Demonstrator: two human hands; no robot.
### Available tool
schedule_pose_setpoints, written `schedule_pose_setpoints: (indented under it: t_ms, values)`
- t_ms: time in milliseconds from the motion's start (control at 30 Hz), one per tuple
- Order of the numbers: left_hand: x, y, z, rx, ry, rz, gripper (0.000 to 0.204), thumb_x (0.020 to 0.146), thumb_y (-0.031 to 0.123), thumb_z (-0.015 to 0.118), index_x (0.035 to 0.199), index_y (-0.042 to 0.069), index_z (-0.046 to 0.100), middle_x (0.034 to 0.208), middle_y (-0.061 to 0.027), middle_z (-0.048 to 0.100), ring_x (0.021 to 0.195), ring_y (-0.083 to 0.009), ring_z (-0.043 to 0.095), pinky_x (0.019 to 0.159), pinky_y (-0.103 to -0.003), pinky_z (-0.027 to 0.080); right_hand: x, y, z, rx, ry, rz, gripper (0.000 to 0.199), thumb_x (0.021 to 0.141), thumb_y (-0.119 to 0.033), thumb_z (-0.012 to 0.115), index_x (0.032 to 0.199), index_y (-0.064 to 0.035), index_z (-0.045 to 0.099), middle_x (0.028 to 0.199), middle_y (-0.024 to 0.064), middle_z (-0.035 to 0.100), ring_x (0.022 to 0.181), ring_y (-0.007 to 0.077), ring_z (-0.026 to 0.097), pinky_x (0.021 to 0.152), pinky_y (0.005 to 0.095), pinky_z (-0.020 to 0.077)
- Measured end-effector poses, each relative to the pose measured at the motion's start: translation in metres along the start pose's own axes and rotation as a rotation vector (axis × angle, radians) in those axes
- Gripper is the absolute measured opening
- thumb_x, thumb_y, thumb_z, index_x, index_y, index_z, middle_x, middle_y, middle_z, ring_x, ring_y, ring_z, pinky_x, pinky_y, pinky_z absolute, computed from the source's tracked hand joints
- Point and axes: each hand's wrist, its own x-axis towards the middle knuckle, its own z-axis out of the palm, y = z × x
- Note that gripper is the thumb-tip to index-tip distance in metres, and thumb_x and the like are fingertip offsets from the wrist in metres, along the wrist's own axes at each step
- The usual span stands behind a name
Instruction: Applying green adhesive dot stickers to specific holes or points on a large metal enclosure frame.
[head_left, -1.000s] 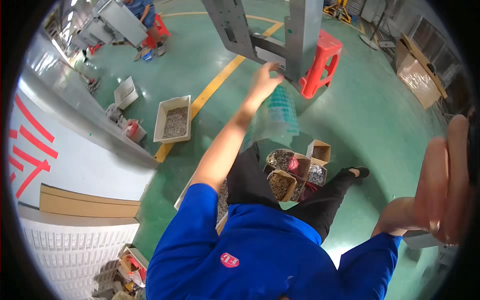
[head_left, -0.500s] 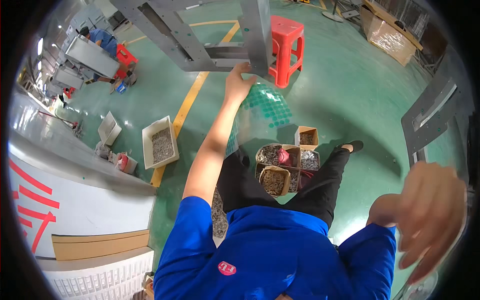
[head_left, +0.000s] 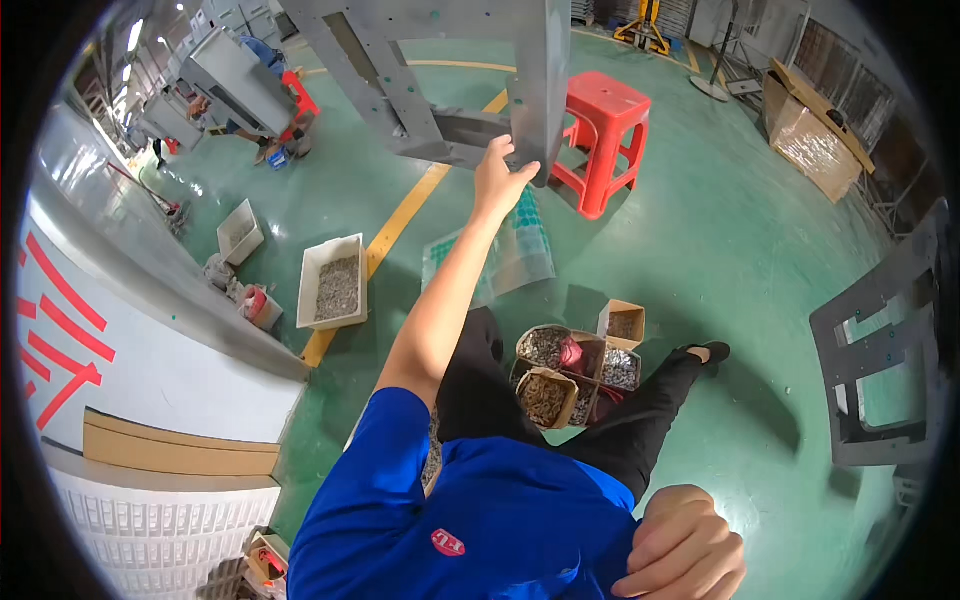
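My left hand (head_left: 503,180) reaches forward to the lower edge of a grey metal frame (head_left: 470,150), thumb and index finger apart. Below it, partly behind my forearm, hangs a clear plastic sheet (head_left: 522,250) with green round stickers; its upper end meets the hand, where the other fingers are hidden. Close to my body at the lower right, my right hand (head_left: 682,545) is closed with its fingers curled. Whatever it holds, if anything, is hidden.
Between my legs stand open boxes (head_left: 546,398) of small metal parts. A red stool (head_left: 605,140) is beside the frame. White bins (head_left: 303,295) lie left, another metal frame (head_left: 885,350) right. At far left, a person (head_left: 262,52) works behind a grey cabinet (head_left: 238,85).
My right hand has come from the far right in toward my body. My left hand stays near the metal frame's edge, while the sheet has swung lower behind my forearm. The view has shifted.
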Motion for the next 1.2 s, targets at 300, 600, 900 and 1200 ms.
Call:
schedule_pose_setpoints:
  t_ms: [300, 600, 900, 1200]
  values:
    - [-0.007, 0.039, 0.005, 0.134, -0.071, 0.017, 0.060, 0.065, 0.045, 0.080, 0.096, -0.002, 0.059, 0.095, -0.0179, 0.064, 0.091, -0.0275, 0.064, 0.078, -0.038, 0.049, -0.010, 0.001, -0.007, -0.248, 0.058, 0.089, 0.012, 0.080, -0.007, 0.063, 0.074, 0.0036, 0.063, 0.070, 0.0136, 0.065, 0.050, 0.0177, 0.060, 0.046, 0.0256, 0.0454]
    - [-0.029, 0.063, 0.012, 0.218, -0.094, 0.098, 0.052, 0.068, 0.043, 0.080, 0.085, -0.002, 0.060, 0.085, -0.0169, 0.066, 0.082, -0.0296, 0.064, 0.071, -0.038, 0.048, -0.028, 0.004, -0.006, -0.450, 0.133, -0.032, 0.009, 0.076, 0.001, 0.059, 0.070, 0.0021, 0.064, 0.064, 0.0109, 0.063, 0.047, 0.0143, 0.058, 0.040, 0.0212, 0.0408]
    - [-0.086, 0.145, -0.041, 0.040, -0.196, 0.187, 0.042, 0.078, 0.027, 0.074, 0.103, -0.005, 0.061, 0.098, -0.0116, 0.065, 0.063, -0.0104, 0.057, 0.060, -0.023, 0.044, -0.050, -0.011, -0.035, -0.892, 0.258, -0.093, 0.014, 0.076, -0.006, 0.066, 0.066, 0.0039, 0.063, 0.057, 0.0072, 0.057, 0.041, 0.0121, 0.050, 0.038, 0.0218, 0.0333]
    - [-0.128, 0.283, -0.089, -0.495, -1.356, 0.720, 0.009, 0.079, 0.017, 0.066, 0.083, 0.011, 0.070, 0.072, -0.0061, 0.061, 0.049, -0.0116, 0.047, 0.046, -0.024, 0.033, -0.076, -0.016, -0.031, -0.808, 0.375, 0.070, 0.016, 0.076, -0.007, 0.071, 0.065, 0.0014, 0.064, 0.054, 0.0066, 0.054, 0.039, 0.0109, 0.047, 0.036, 0.0220, 0.0279]
